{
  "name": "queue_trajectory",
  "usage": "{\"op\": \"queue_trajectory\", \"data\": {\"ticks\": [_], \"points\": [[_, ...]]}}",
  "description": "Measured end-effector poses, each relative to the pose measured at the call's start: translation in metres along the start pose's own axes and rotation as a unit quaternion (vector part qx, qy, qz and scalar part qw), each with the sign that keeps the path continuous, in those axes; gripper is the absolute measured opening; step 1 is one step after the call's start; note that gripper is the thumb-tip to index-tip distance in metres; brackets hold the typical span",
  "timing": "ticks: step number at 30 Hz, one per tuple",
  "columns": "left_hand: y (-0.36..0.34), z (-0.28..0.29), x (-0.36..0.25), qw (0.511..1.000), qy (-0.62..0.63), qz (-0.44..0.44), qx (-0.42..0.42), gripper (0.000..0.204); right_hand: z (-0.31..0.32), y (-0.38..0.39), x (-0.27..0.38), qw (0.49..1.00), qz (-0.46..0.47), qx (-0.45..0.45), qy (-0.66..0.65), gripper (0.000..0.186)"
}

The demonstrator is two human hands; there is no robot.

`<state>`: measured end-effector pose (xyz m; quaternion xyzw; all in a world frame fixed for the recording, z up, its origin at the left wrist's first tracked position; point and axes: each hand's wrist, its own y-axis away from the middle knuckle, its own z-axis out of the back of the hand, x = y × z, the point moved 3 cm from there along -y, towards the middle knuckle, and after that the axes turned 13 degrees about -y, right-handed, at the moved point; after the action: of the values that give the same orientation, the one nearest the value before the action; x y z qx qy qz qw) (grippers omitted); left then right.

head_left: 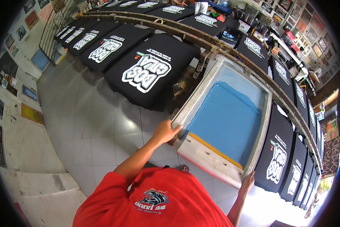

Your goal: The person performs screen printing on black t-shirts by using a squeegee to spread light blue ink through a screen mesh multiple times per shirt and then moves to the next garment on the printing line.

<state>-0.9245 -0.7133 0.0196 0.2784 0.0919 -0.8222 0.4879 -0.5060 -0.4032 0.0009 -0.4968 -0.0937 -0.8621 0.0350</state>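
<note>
A screen printing frame (pixel 263 126) with pale, worn rails lies tilted in front of me. Blue covers most of its mesh (pixel 226 117), with a lighter band at the far end. Across its near end rests a wide squeegee (pixel 209 156) with a whitish body and a yellow-orange edge. My left hand (pixel 166 131) is closed round the frame's near left corner, its thumb on the top. At the near right corner my right hand (pixel 247 182) grips the rail; its fingertips are partly hidden beneath.
Black T-shirts with white lettering lie on boards to the left (pixel 139 49) and right (pixel 277 151) of the frame. A long rail (pixel 170 28) curves behind, with more shirts beyond it. Grey floor tiles (pixel 113 128) spread at left. Someone in white trousers (pixel 201 7) stands far back.
</note>
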Motion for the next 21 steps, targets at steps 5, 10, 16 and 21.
{"op": "queue_trajectory", "data": {"ticks": [5,10,16,21], "points": [[-0.008,0.073,0.104,0.999,0.013,-0.019,-0.04,0.059,-0.085,0.094,0.045,0.999,0.008,0.005,-0.035,0.059],[-0.043,0.174,0.206,0.999,-0.026,0.008,-0.022,0.053,-0.203,0.186,0.093,0.999,-0.032,0.008,-0.027,0.053],[-0.103,0.259,0.311,0.997,-0.057,0.011,-0.04,0.048,-0.328,0.245,0.158,0.997,-0.036,0.029,-0.056,0.051],[-0.146,0.284,0.355,0.999,-0.026,0.033,-0.031,0.046,-0.393,0.249,0.183,0.998,-0.033,0.046,-0.04,0.055]]}}
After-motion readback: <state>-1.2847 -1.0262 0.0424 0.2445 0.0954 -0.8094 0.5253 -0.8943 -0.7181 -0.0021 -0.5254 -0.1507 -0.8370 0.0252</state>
